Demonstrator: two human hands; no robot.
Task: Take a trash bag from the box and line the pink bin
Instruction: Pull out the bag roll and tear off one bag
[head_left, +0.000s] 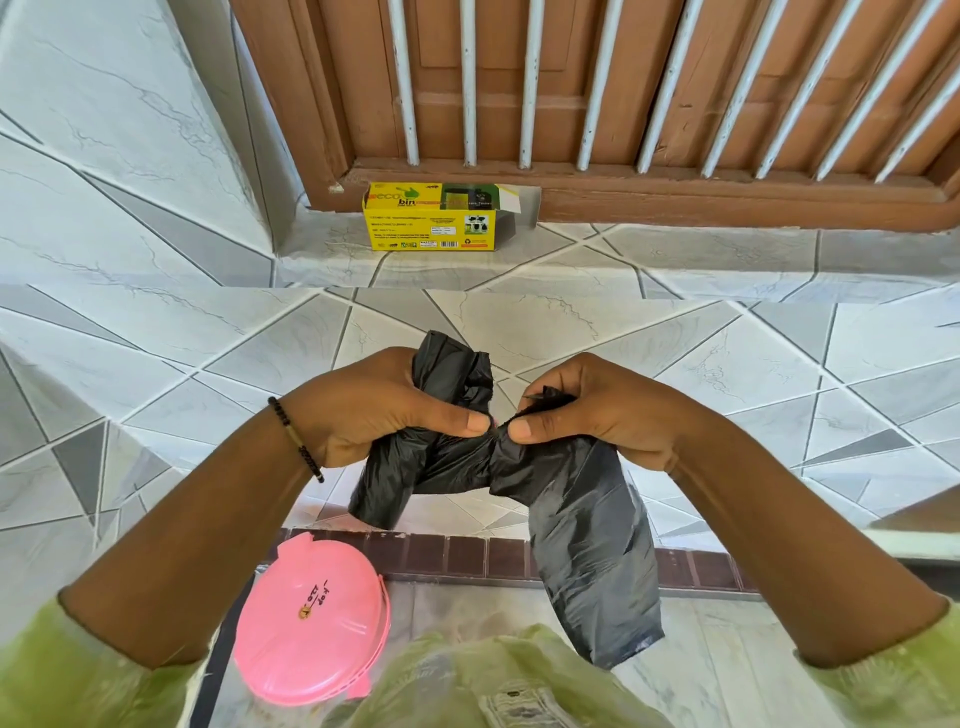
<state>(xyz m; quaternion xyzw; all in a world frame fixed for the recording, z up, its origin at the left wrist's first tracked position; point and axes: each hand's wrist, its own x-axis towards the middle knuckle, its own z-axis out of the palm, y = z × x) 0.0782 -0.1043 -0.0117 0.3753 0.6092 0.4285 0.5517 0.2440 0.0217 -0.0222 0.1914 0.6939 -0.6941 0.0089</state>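
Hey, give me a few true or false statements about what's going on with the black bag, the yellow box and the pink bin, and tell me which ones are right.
1. Both hands grip the black trash bag. True: the left hand and the right hand pinch it close together.
2. The yellow box lies on the step by the wooden door frame. True.
3. The pink bin is already lined with the bag. False: its pink lid is shut and the bag is up in the hands.
4. The yellow box is closed. False: its right end flap stands open.
5. The pink bin stands to the person's right. False: it is low on the left, under the left forearm.
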